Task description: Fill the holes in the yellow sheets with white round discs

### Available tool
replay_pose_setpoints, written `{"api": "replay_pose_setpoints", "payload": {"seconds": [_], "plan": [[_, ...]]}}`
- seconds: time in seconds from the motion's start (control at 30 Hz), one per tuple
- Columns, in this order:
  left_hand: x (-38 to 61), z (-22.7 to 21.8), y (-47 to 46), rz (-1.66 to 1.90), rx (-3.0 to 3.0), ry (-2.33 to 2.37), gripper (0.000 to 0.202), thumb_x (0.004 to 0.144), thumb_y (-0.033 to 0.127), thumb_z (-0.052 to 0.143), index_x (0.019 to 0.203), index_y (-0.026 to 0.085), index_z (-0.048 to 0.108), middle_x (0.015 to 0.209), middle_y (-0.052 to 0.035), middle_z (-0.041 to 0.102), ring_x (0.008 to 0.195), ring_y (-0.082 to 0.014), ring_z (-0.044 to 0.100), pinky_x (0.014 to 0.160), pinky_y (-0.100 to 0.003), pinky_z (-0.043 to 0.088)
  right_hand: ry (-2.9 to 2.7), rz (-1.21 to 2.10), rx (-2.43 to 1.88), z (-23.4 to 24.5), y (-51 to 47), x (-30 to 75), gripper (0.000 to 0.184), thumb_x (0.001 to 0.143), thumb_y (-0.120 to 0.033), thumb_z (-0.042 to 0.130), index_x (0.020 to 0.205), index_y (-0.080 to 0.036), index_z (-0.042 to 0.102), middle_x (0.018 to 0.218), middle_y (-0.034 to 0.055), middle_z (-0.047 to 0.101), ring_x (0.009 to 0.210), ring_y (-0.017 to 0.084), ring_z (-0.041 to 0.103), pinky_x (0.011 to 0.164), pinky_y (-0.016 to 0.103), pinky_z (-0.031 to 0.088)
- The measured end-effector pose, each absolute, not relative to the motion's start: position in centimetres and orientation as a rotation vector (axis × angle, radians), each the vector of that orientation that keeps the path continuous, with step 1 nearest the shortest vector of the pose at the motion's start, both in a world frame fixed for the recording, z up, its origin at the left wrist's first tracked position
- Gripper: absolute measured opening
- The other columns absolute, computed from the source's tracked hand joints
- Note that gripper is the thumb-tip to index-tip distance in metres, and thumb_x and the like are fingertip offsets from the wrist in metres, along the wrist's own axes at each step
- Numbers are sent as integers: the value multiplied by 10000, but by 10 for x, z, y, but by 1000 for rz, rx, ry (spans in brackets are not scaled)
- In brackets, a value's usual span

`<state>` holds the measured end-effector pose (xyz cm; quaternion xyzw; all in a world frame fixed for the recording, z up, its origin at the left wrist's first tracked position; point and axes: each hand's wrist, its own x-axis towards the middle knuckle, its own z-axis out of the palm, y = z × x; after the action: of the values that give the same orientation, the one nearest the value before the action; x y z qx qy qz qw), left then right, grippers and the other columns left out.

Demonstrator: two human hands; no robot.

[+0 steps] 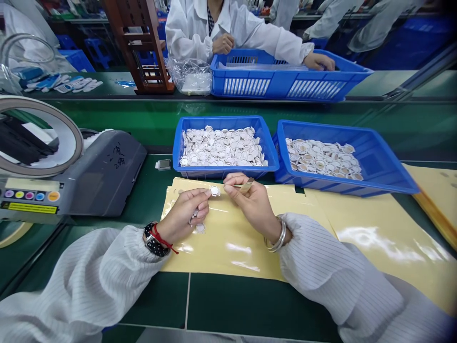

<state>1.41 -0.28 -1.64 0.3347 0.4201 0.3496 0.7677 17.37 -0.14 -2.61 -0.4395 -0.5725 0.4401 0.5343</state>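
My left hand (187, 212) pinches a small round white part (214, 191) with a dark ring and little edge tabs between thumb and finger. More pale pieces show under its curled fingers, partly hidden. Close on the right, my right hand (252, 202) is closed on a narrow gold-brown piece (246, 186); its exact kind is unclear. Both hands are above a glossy yellow sheet (228, 257). A similar round part (200, 228) lies on that sheet below my left hand.
Two blue bins (224, 170) (342, 188) of round white parts stand behind my hands. A grey tape dispenser (103, 176) with a tape roll (76, 138) is at left, near a small metallic piece (163, 165). Across the bench, a co-worker's hand (319, 61) reaches into a blue basket (278, 85).
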Motion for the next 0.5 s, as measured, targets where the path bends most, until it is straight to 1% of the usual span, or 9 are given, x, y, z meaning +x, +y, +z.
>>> {"api": "replay_pose_setpoints", "payload": {"seconds": [0.07,0.1,0.17,0.2,0.27,0.33,0.4,0.43,0.5], "plan": [[16,-16,-6,786,799,926,245,823,277,540,634,150,450,436,73,361,311,-14,246,303,-141,139,-1271,1237,-1095,-27,0,175,213,715,-356,641,786,-158,606,690,8,540,499,82,390,453,242,305],[17,-16,-7,795,830,936,247,821,293,545,639,150,459,435,75,359,310,-16,249,301,-142,144,-1225,1286,-1124,-27,1,175,248,699,-374,654,800,-152,610,614,-13,510,460,71,350,427,234,274],[18,-15,-10,806,871,953,245,814,315,557,652,149,478,429,79,354,309,-19,252,300,-145,155,-1171,1283,-1171,-28,1,176,272,675,-379,677,798,-143,619,503,-51,427,432,62,311,410,222,244],[18,-16,-10,811,882,960,243,810,321,563,658,148,486,428,80,352,312,-20,253,300,-146,158,-1169,1249,-1180,-28,0,176,263,670,-370,684,787,-142,625,489,-57,413,432,61,313,411,220,247],[18,-16,-11,828,893,974,240,800,326,574,661,147,496,428,80,351,320,-22,254,301,-147,155,-1205,1176,-1170,-26,0,177,226,671,-342,688,773,-146,639,546,-37,478,450,59,346,423,220,275],[18,-17,-11,850,900,985,238,791,327,584,661,145,502,430,79,350,329,-23,255,302,-147,148,-1267,1146,-1131,-24,-1,177,188,683,-317,680,772,-153,652,693,1,571,494,63,412,447,223,320],[17,-18,-11,863,905,995,240,786,328,587,657,143,504,432,77,352,332,-21,255,304,-147,143,-1308,1139,-1094,-23,-1,176,161,690,-302,672,764,-159,660,820,28,613,554,77,477,478,227,363],[18,-18,-10,870,904,998,243,784,328,588,652,143,502,432,76,353,331,-20,254,305,-148,140,-1315,1133,-1089,-23,-2,176,152,691,-298,670,755,-160,662,833,33,623,575,86,499,492,230,380],[18,-18,-10,882,896,1004,251,778,331,590,640,144,495,431,74,356,328,-17,250,307,-150,134,-1312,1112,-1108,-25,-2,175,142,690,-296,670,736,-162,663,791,31,640,589,99,524,513,236,408]]}}
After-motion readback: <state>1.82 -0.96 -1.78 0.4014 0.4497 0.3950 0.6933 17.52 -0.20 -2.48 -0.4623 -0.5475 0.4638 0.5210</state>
